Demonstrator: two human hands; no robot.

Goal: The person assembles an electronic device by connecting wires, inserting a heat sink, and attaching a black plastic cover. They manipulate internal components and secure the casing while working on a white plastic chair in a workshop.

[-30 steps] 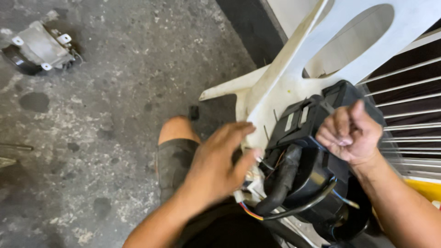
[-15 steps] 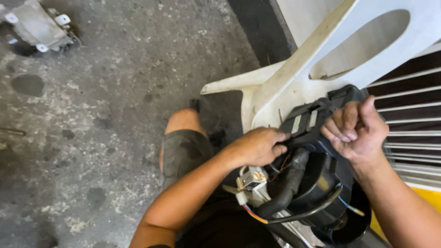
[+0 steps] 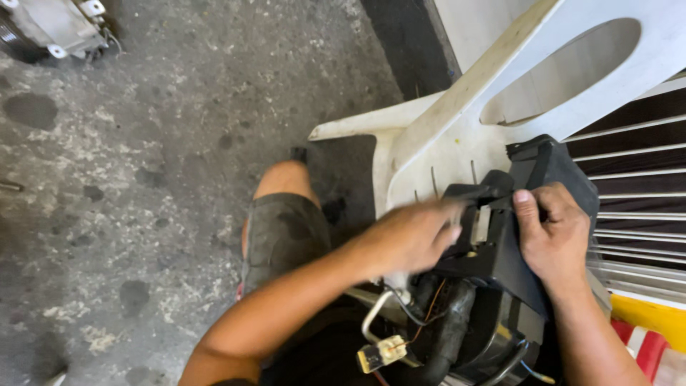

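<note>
A black plastic housing (image 3: 532, 246) with hoses, wires and a small cream connector (image 3: 379, 352) rests on a white plastic chair (image 3: 457, 136) in front of me. My right hand (image 3: 554, 232) grips the housing's upper right edge, thumb on its inner face. My left hand (image 3: 411, 236), blurred by motion, reaches across and presses on a black piece at the housing's top left, fingers curled over it. A thick black hose (image 3: 450, 336) and a thin metal pipe (image 3: 371, 322) hang from the underside. My bare knee (image 3: 282, 182) and dark shorts show below my left arm.
Stained grey concrete floor (image 3: 143, 179) spreads to the left. A grey metal machine part (image 3: 53, 28) lies at the top left corner. A slatted metal shutter (image 3: 643, 179) stands behind the chair at right, with a yellow and red object (image 3: 654, 329) at the bottom right.
My left hand has moved from above my knee up onto the housing's top left. My right hand has shifted from pinching something small to gripping the housing's edge. The view has tilted slightly.
</note>
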